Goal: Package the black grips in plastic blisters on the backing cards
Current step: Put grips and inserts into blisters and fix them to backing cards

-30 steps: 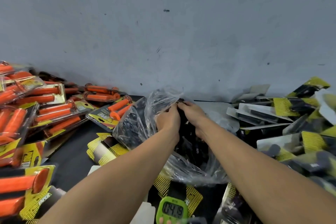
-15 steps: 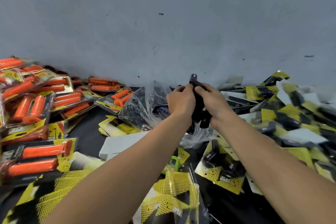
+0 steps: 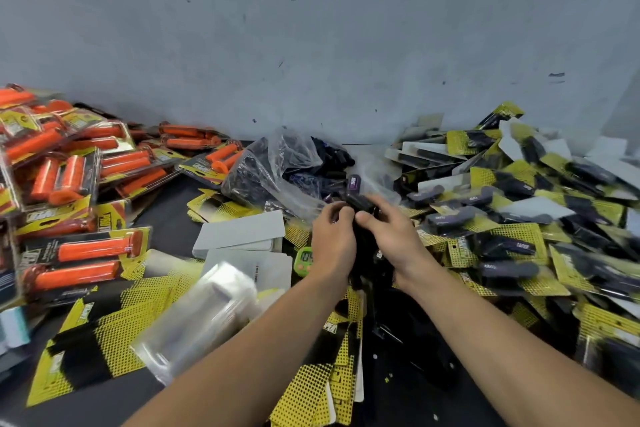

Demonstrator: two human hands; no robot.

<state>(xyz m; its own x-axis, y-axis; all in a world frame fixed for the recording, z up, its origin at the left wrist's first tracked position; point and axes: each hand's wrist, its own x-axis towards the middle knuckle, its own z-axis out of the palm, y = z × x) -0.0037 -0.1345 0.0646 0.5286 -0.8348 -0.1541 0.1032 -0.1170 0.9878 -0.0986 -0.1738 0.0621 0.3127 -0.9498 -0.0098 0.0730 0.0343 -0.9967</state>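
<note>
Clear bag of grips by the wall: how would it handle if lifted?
The clear bag looks thin and crumpled, so probably floppy. Loose black grips lie at its open side, so lifting may spill more. Glossy film: likely slippery.

left arm: bare forearm, comes in from bottom-left, stretched forward
left hand (image 3: 333,243): back up, fingers curled round the black grips (image 3: 362,202)
right arm: same deal from bottom-right
right hand (image 3: 393,236): thumb on top, gripping the same bunch, pressed against the left

The flat cardboard backing cards (image 3: 117,329) are yellow with black halftone dots and black bands; their backs are plain white. The packed cylindrical rubber grips (image 3: 86,248) are bright orange, the loose rubber grips (image 3: 360,201) black, and the small round timer (image 3: 304,258) lime green.
</note>
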